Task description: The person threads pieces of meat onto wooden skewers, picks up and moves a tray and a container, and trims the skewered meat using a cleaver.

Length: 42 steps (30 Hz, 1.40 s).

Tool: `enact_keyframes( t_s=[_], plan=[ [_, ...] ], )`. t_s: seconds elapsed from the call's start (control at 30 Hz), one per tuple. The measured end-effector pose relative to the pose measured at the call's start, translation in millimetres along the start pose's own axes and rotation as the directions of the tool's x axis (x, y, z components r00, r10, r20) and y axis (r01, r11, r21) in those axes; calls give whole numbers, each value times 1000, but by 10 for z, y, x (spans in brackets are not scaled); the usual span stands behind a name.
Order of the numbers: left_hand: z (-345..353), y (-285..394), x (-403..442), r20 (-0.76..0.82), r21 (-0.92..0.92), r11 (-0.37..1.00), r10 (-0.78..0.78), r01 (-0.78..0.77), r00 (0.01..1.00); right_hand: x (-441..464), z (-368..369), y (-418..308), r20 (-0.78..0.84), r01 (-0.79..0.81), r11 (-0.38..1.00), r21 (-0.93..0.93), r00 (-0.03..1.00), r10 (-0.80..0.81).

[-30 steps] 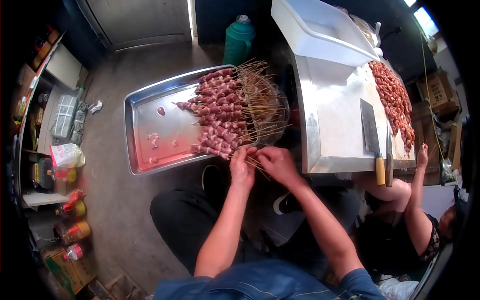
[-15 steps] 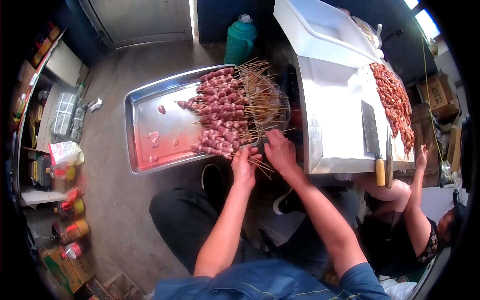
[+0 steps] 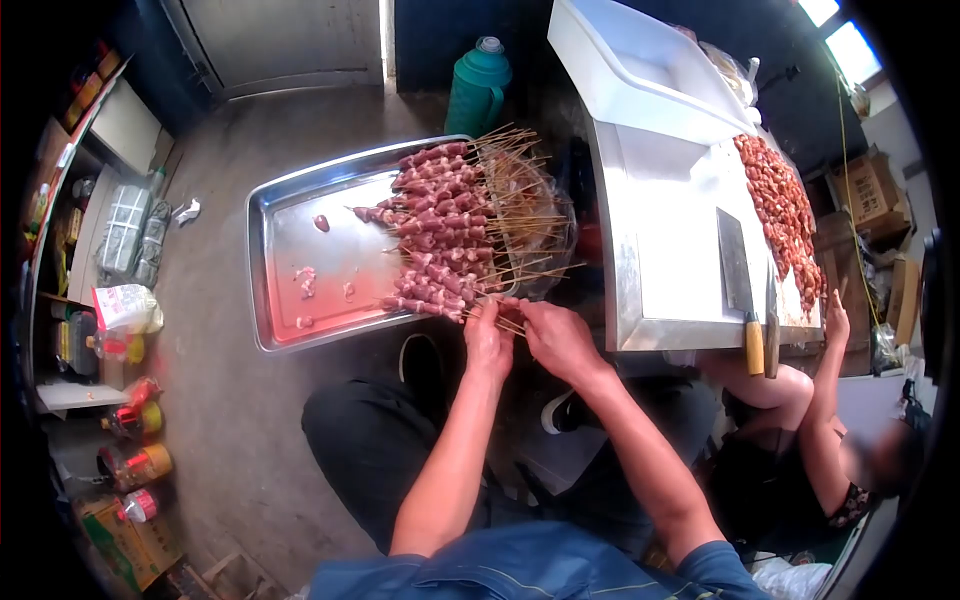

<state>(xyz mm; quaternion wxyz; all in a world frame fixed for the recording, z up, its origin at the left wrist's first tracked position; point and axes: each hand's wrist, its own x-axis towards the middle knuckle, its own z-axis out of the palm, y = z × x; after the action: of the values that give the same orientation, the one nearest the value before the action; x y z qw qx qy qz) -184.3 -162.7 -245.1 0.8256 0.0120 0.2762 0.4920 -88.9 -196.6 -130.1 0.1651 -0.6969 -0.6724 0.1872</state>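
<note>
Many skewers of raw red meat [image 3: 440,220] lie in a row at the right side of a metal tray [image 3: 262,300], their bare wooden sticks [image 3: 535,220] jutting over its right edge. My left hand [image 3: 487,342] is closed around the sticks of the nearest skewers, at the tray's front right corner. Close beside it, my right hand [image 3: 560,340] has its fingers bent over the same sticks, fingertips near the left thumb. Its fingers partly hide those sticks. Small meat scraps [image 3: 305,282] and reddish liquid lie in the tray.
To the right, a worktable [image 3: 640,335] carries a white bin [image 3: 650,90], a cleaver [image 3: 735,265], another knife [image 3: 771,335] and a heap of cut meat [image 3: 780,210]. Another person's hand [image 3: 837,320] is beside it. A green thermos [image 3: 480,85] stands behind the tray; bottles [image 3: 135,460] line the left.
My right hand has come down and toward me from the stick ends, closing over the sticks by my left hand. The left hand stays nearly in place. The other person's hand has shifted slightly.
</note>
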Motion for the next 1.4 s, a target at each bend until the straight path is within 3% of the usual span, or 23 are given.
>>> enact_keyframes(
  t_s=[0.07, 0.17, 0.23, 0.27, 0.33, 0.53, 0.77, 0.83, 0.97, 1.1, 1.27, 1.4],
  plan=[
    [-3, -10, 25, 31, -40, 999, 22, -21, 999, 26, -70, -117, 14, 5, 1000, -23, 1000, -5],
    [-3, -46, 26, -45, -69, 997, 42, -45, 998, 57, -199, -352, -36, 86, 996, 4, 996, -86],
    [47, -82, 31, -185, -20, 996, 86, -91, 979, 152, -298, -520, 61, 15, 997, -81, 998, -10],
    [56, -78, 20, -163, -28, 996, 80, -86, 983, 220, -282, -553, 57, 14, 996, -84, 998, -9],
    [180, -39, -39, -173, -59, 995, 64, -75, 983, 426, -242, -602, -105, 31, 997, -71, 994, -38],
    [173, 27, -77, -179, -53, 998, -48, 39, 983, 1083, -91, -424, -245, -28, 987, -155, 969, -11],
    [217, 11, -104, -201, -42, 999, -35, 27, 979, 1493, 18, -82, -147, -60, 947, -315, 989, 14],
    [228, 19, -109, -208, -31, 999, -26, 20, 978, 1563, 16, -37, 4, -34, 875, -483, 999, 41],
    [225, 2, -103, -220, -14, 1000, -23, 21, 975, 1561, 116, 95, -47, 54, 842, -537, 994, -94],
    [189, -12, -96, -197, -24, 1000, -15, 11, 980, 1486, 281, 260, 3, 63, 840, -539, 997, -72],
    [207, -14, -99, -195, -17, 1000, -22, 19, 981, 1477, 173, 207, -72, 122, 824, -553, 978, -194],
    [244, 14, -109, -192, -27, 999, -34, 30, 981, 1507, 17, 103, -34, 171, 794, -583, 972, -234]
  ],
)
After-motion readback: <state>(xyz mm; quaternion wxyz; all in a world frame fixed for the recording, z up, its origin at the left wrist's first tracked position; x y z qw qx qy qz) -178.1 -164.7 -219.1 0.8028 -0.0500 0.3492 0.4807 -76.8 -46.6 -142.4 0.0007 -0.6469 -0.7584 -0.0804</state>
